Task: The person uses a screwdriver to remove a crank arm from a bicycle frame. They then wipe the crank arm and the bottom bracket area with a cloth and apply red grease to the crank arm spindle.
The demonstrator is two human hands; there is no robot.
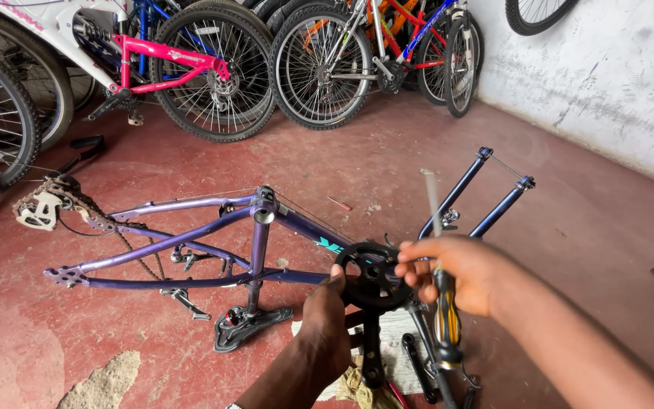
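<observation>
A: You're over a red concrete floor (569,220) with a scuffed white wall (615,68) to your right and a row of bicycles (281,60) leaning at the back, a pink-framed bicycle (168,57) among them.

B: What's under my hands?

A: A stripped purple bike frame (213,242) lies upside down on the floor, resting on its black saddle (247,324). Its chain and rear derailleur (43,206) trail off to your left, and the blue fork legs (478,193) stick up to your right.

B: And my left hand?

A: Your left hand (327,318) has its grip closed on the rim of the black chainring (372,274), which sits at the frame's bottom bracket, just in front of you. The black crank arm (372,344) hangs down from it.

B: My right?

A: Your right hand (456,273) is curled shut around a screwdriver (440,295) with a yellow-and-black handle; its shaft points upward and is blurred. Your fingertips (410,265) touch the chainring's right edge.

B: Anything else nearby?

A: A pale rag (357,382) and a white board (395,333) lie below the crank, with dark tools (421,367) beside them. A small red tool (338,203) lies on the floor beyond the frame.
</observation>
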